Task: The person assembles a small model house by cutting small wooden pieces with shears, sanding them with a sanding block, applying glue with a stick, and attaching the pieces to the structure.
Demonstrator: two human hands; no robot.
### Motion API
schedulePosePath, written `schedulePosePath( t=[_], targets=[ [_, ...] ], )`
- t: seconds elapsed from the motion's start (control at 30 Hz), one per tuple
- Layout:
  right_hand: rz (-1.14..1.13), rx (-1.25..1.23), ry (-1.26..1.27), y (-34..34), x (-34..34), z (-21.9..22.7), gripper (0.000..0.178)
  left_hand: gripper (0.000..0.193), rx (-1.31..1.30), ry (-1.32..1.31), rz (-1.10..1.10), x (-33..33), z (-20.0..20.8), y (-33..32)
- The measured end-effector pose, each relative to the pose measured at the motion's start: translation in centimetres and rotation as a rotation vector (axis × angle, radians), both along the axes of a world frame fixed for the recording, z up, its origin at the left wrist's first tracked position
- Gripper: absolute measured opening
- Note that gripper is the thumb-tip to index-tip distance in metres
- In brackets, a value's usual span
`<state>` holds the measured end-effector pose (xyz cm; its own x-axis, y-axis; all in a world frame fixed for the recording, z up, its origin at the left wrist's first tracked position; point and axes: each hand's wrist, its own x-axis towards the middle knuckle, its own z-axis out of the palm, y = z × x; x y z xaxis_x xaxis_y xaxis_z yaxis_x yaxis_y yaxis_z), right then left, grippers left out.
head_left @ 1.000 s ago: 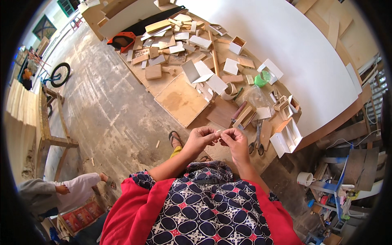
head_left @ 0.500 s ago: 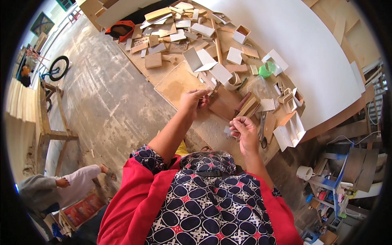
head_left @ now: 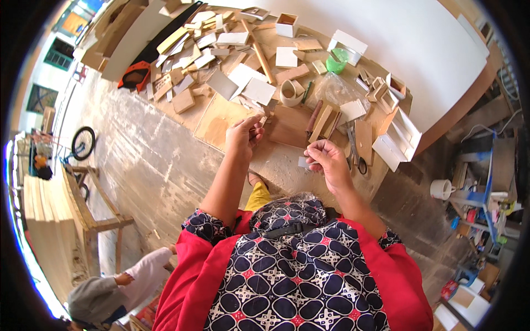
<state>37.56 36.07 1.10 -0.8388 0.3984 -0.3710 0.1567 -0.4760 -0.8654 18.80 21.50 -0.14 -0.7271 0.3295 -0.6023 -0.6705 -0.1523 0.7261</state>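
My left hand (head_left: 244,135) is over the near edge of a pale plywood sheet (head_left: 214,122), fingers curled and the thumb and forefinger pinched. My right hand (head_left: 329,162) is raised beside it, thumb pressed against the fingers; whatever either hand pinches is too small to make out. Between and beyond the hands lies a flat brown board (head_left: 288,127). Close to my right hand are a reddish-brown stick (head_left: 315,115), narrow wooden blocks (head_left: 324,124) and scissors (head_left: 361,165) with dark handles. A pale ring-shaped roll (head_left: 288,94) stands behind the brown board.
Wood offcuts (head_left: 207,47) cover the far left of the worktable. A green cup (head_left: 336,62), a clear plastic bag (head_left: 335,88) and an open white box (head_left: 398,140) stand to the right. An orange-handled saw (head_left: 134,76) lies far left. Another person (head_left: 110,287) is at lower left.
The head view has turned, so the table and its contents appear shifted to the left and upward. Both hands keep nearly the same pinched pose.
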Motion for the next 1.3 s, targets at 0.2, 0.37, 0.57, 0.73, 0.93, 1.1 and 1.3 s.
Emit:
schedulePosePath(
  t=[0.2,0.37,0.57,0.73,0.93,1.1,1.3],
  targets=[
    [-0.014,-0.038,0.032,0.3,0.4,-0.5,0.009,0.012,-0.036,0.008,0.007,0.0,0.0,0.1],
    [-0.017,-0.048,0.062,0.7,1.1,-0.9,0.011,0.013,0.004,-0.016,0.007,-0.2,-0.4,0.0],
    [-0.046,-0.084,0.098,0.9,1.8,-0.6,0.008,0.012,-0.052,0.013,0.025,-0.3,-0.6,0.2],
    [-0.03,-0.078,0.126,1.0,2.5,-1.0,0.01,0.012,-0.076,0.032,0.031,-0.5,-1.0,0.2],
    [-0.043,-0.071,0.129,1.2,3.4,-0.9,0.01,0.016,-0.063,0.025,0.036,-0.2,-0.6,0.3],
    [-0.059,-0.068,0.143,1.2,4.2,-1.1,0.01,0.024,-0.021,-0.001,0.051,-0.5,-0.9,-0.2],
    [-0.085,-0.059,0.149,1.5,5.2,-1.2,0.01,0.024,-0.067,0.041,0.022,-0.4,-0.8,0.0]
  ],
)
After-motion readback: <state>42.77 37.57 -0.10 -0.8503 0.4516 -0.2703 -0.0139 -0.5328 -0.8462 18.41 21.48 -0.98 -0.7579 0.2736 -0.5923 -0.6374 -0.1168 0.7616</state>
